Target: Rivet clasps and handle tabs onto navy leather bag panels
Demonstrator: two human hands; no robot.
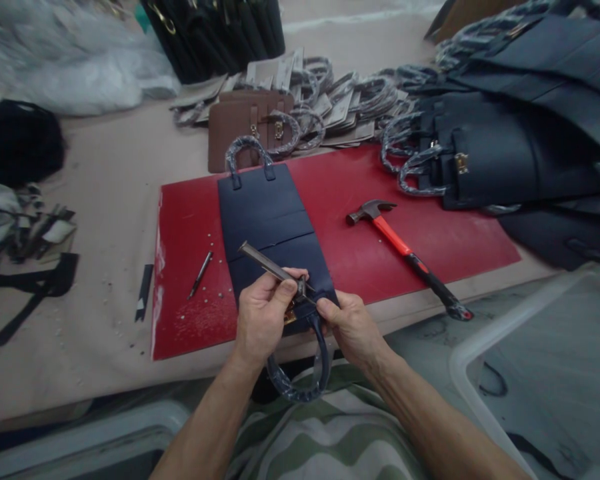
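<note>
A dark blue leather bag panel (265, 207) lies lengthwise before me, one plastic-wrapped handle at its far end and another plastic-wrapped handle (300, 393) hanging over the near table edge. My left hand (264, 313) is closed around a metal caliper (265, 260), its long bar pointing up and left. The caliper's jaws rest by the base of the near handle, close to a gold clasp (291, 315). Pinched in my right hand (350, 323) is the panel's near right edge, with the thumb beside the jaw tip. The fingers beneath are hidden.
A red board (195, 267) lies under the panel, carrying a claw hammer (405, 253) and a thin pen-like tool (200, 275). Brown bag panels (235, 130) and wrapped handles lie behind. Dark bag pieces (500, 153) are heaped at right, above a translucent bin (460, 360).
</note>
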